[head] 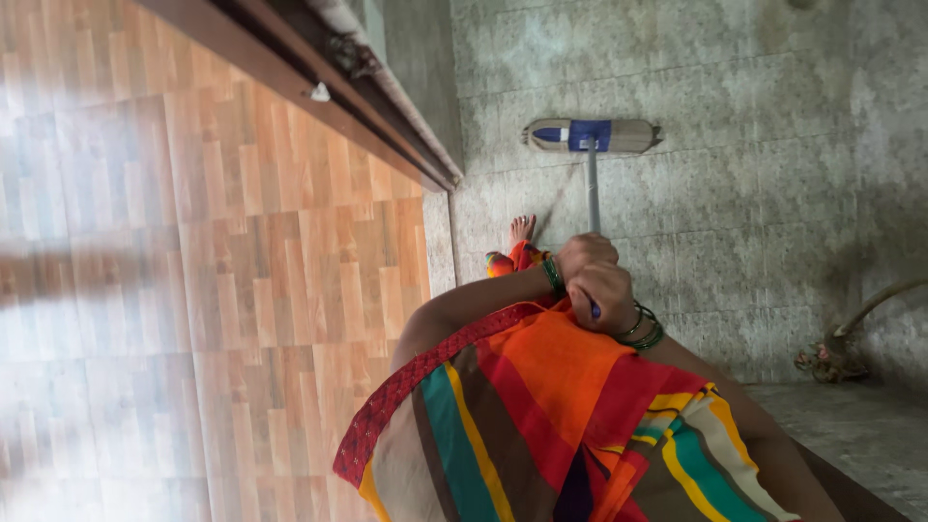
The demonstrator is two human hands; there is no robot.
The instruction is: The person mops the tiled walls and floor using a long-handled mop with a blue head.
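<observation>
The mop (592,136) lies with its flat head on the grey stone floor (735,213), its handle running back to the person. Both hands grip the handle's near end, fingers clamped around it: left hand (583,253) farther along, right hand (604,293) just behind, touching. A bare foot (521,229) stands left of the handle.

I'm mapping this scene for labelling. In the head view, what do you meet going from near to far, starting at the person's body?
Striped cloth → right hand → left hand → mop handle → mop head.
</observation>
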